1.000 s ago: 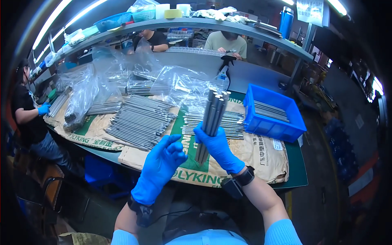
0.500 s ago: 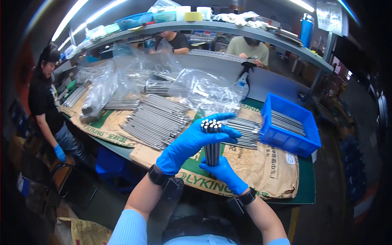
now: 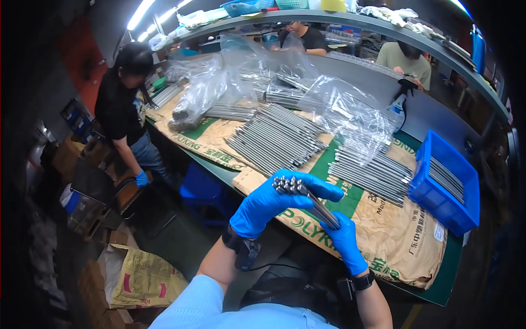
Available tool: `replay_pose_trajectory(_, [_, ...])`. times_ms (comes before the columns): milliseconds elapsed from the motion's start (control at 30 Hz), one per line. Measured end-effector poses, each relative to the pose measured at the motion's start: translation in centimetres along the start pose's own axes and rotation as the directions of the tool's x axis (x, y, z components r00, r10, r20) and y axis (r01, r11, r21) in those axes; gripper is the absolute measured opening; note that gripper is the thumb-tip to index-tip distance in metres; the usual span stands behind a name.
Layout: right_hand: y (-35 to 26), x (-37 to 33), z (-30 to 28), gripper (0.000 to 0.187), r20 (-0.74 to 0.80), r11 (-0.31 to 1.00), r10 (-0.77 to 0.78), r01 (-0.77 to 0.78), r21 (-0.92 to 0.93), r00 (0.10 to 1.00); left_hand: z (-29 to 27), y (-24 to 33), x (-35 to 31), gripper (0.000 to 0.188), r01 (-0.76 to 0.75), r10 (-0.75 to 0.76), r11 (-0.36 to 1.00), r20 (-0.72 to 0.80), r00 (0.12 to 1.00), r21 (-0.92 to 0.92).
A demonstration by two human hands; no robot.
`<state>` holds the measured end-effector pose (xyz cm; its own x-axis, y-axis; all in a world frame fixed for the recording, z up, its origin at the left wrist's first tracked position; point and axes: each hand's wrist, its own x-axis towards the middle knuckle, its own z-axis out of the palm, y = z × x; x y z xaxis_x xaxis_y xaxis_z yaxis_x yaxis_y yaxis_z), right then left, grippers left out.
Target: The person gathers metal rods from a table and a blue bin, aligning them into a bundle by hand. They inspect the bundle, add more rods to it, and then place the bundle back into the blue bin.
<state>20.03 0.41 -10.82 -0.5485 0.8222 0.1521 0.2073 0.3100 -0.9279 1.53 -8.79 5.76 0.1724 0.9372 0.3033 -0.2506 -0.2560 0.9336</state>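
Both hands wear blue gloves. My left hand [image 3: 266, 204] is closed around the upper part of a bundle of metal rods [image 3: 321, 211], whose round ends stick up between thumb and fingers. Lower down, my right hand [image 3: 346, 244] grips the other end of the same bundle. The bundle slants down to the right, above the near edge of the table. Beyond my hands, a wide row of metal rods [image 3: 275, 137] lies on brown paper sacks [image 3: 402, 236]. A second row of rods [image 3: 373, 172] lies nearer the right, partly under clear plastic bags [image 3: 350, 112].
A blue bin [image 3: 440, 207] holding rods stands at the table's right end. A spray bottle [image 3: 399, 107] is behind it, under an overhead shelf [image 3: 383, 28]. To the left, a co-worker [image 3: 127, 101] stands beside a chair [image 3: 96, 183] and a blue stool [image 3: 205, 189]. Two people sit across.
The view has swung left, so the table appears farther right. The bundle has gone from upright to slanted, its lower end now to the right. Both hands keep hold of it.
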Motion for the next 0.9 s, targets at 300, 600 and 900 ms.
replay_pose_trajectory(300, [-0.1, -0.4, 0.1, 0.021, -0.002, 0.994, -0.076, 0.075, -0.075, 0.997, -0.2, -0.2, -1.1, 0.057, 0.004, -0.007, 0.998, -0.051, 0.999, -0.059])
replay_pose_trajectory(600, [-0.3, -0.4, -0.2, 0.021, -0.017, 0.997, -0.068, 0.067, -0.045, 0.998, 0.3, 0.0, 0.1, 0.062, -0.003, -0.002, 0.995, -0.047, 0.999, -0.099])
replay_pose_trajectory(900, [-0.1, -0.4, -0.3, 0.022, -0.036, 0.998, -0.006, 0.008, 0.060, 0.999, -0.1, -0.7, 2.6, 0.062, -0.002, 0.006, 0.993, 0.028, 1.000, -0.115])
